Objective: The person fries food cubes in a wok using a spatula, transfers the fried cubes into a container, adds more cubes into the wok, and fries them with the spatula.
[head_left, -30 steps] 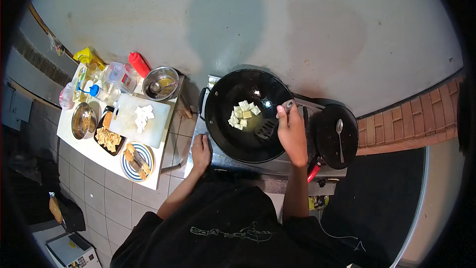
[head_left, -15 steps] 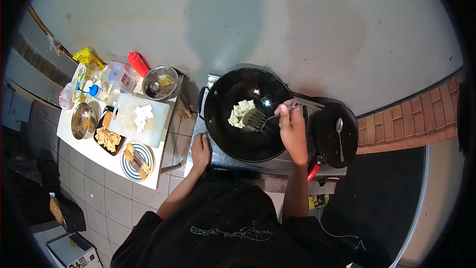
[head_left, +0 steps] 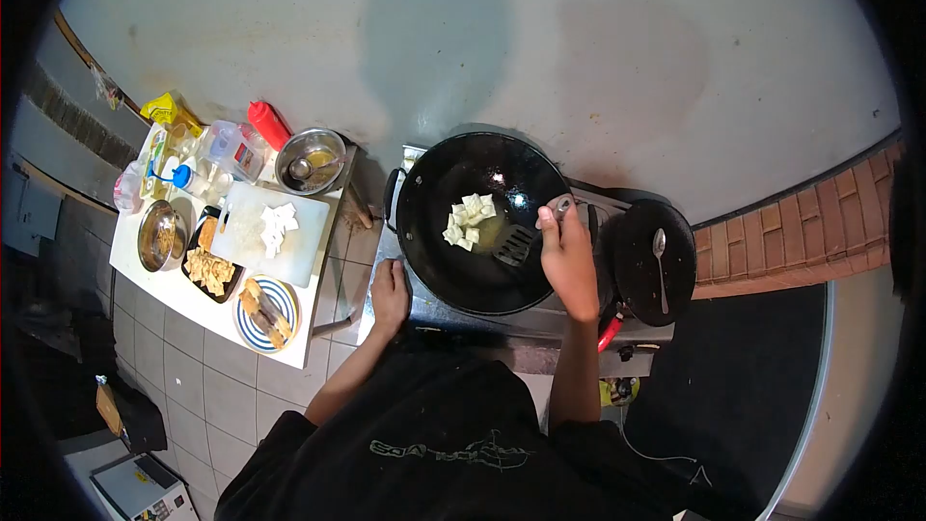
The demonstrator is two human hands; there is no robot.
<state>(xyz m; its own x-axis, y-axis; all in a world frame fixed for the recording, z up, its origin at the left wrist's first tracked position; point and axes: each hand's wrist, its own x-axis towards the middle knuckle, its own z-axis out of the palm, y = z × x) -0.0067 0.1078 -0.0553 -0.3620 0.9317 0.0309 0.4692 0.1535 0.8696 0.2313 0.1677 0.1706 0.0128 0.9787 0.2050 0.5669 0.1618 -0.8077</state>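
Observation:
My right hand (head_left: 569, 265) is closed round the handle of a slotted spatula (head_left: 512, 246), over the right side of a black wok (head_left: 434, 275). The spatula's head lies low inside the wok, a little right of a small heap of pale white cubes (head_left: 470, 222). A thin shine of oil shows beside the cubes. My left hand (head_left: 391, 297) rests flat on the front left edge of the metal stove (head_left: 453, 320), holding nothing, just below the wok's left handle.
Right of the wok, a spoon (head_left: 661, 270) lies on a black round pan (head_left: 632, 260). On the left table (head_left: 145, 265) are a cutting board (head_left: 246, 236) with white pieces, a striped plate (head_left: 253, 336), a black tray (head_left: 225, 287), metal bowls (head_left: 287, 174) and a red bottle (head_left: 268, 125).
The spatula's head has moved right, away from the white cubes, and its blade has turned. The cubes have shifted slightly. My left hand has stayed put.

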